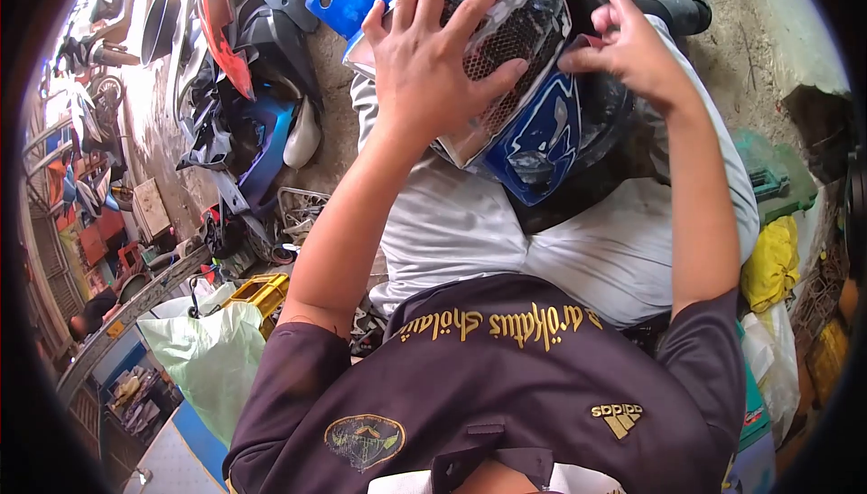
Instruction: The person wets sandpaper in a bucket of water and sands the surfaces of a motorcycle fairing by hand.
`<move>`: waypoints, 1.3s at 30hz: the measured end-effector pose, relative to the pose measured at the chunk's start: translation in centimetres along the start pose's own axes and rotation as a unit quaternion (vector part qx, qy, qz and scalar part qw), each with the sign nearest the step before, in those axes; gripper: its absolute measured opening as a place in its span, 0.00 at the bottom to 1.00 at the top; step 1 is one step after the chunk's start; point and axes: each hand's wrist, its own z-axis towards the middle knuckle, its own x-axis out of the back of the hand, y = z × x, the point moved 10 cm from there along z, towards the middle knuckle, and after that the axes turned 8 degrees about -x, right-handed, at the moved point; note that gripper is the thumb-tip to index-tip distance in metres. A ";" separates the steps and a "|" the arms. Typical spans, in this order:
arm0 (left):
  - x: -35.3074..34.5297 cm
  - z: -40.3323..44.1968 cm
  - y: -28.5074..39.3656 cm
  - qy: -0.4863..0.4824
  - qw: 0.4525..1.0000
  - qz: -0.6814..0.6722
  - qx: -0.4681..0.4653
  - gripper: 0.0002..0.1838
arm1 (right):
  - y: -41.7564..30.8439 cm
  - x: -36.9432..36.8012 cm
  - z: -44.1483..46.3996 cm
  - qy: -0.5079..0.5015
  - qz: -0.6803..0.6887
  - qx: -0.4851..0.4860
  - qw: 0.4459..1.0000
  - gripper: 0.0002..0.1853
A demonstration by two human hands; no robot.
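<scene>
The head view shows a blue-and-black plastic panel (522,42) on the lap, at the far middle of the scene, over light grey trousers (442,214). The left hand (423,65) lies across its left side, fingers spread, so that grip is apart; the thumb reaches right over the dark mesh (492,59). The right hand (632,59) is at the panel's right edge with fingers bent and thumb toward the rim; whether that grip is clamped on the edge, I cannot tell. A blue section (542,137) forms the panel's near end.

The dark shirt (506,358) with gold lettering fills the near middle. To the far left, a red plastic piece (221,24) lies among dark plastic parts (266,51). Nearer on the left, a pale plastic bag (212,349) is beside a yellow crate (257,295). On the right, a yellow bag (770,264) lies near a green box (786,178). A dark shoe (686,13) shows on the concrete floor (768,69), beyond the right hand.
</scene>
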 end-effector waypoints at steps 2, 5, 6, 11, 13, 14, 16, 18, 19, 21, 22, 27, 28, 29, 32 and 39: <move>-0.1 0.2 -0.1 0.001 1.000 0.002 -0.003 0.47 | -1.9 -1.6 -0.8 -0.032 -0.036 -0.020 0.999 0.59; 0.2 0.2 0.0 0.004 1.000 0.000 0.001 0.47 | -1.0 -4.2 -1.0 -0.071 0.028 0.015 0.997 0.64; 0.2 0.0 0.0 0.004 1.000 -0.002 0.002 0.47 | -1.4 -3.6 -1.3 -0.052 -0.004 -0.011 0.999 0.65; 0.0 0.6 0.6 -0.019 0.999 0.026 -0.008 0.47 | 0.2 -1.2 -0.9 -0.014 -0.011 -0.004 1.000 0.66; 0.0 0.6 0.4 -0.006 1.000 0.001 -0.015 0.46 | 0.5 -3.1 -1.4 -0.044 -0.014 -0.026 0.999 0.67; 0.0 0.7 0.3 0.003 1.000 -0.010 -0.018 0.46 | 0.6 -3.6 -1.5 -0.044 0.020 -0.008 0.999 0.67; -0.1 0.8 0.4 -0.005 1.000 0.005 -0.012 0.46 | -0.2 -1.6 -1.3 0.001 -0.036 -0.016 0.999 0.67; 0.1 0.9 0.7 -0.015 1.000 0.023 -0.005 0.46 | -0.8 0.9 -0.4 0.036 -0.029 0.025 0.999 0.67; 0.1 0.9 0.6 -0.013 1.000 0.018 -0.002 0.46 | -0.5 0.0 -0.4 0.002 -0.053 0.008 0.999 0.67; 0.1 0.8 0.4 -0.006 1.000 0.009 0.002 0.46 | 0.2 -3.0 -0.9 -0.045 -0.086 -0.026 0.995 0.69; 0.0 0.8 0.3 -0.004 1.000 0.003 0.002 0.46 | 0.3 -3.4 -0.8 -0.053 -0.048 -0.003 0.997 0.68; -0.1 0.7 0.3 0.009 1.000 0.007 0.004 0.46 | 0.4 1.5 -0.2 0.038 -0.059 -0.022 0.997 0.63; 0.0 0.8 0.3 0.013 1.000 0.005 0.004 0.46 | 0.9 1.2 -0.2 0.036 -0.037 -0.011 0.999 0.62; 0.0 0.7 0.2 0.016 1.000 0.003 0.005 0.45 | 1.7 0.7 -0.2 0.033 -0.016 0.001 0.999 0.60; 0.1 0.2 0.0 0.031 0.999 -0.006 0.005 0.45 | 0.6 0.5 -3.0 0.090 -0.125 0.019 0.988 0.50; -0.4 -0.8 -0.2 0.028 0.999 -0.021 -0.004 0.47 | -6.5 6.3 -8.2 0.123 -0.098 0.025 0.987 0.16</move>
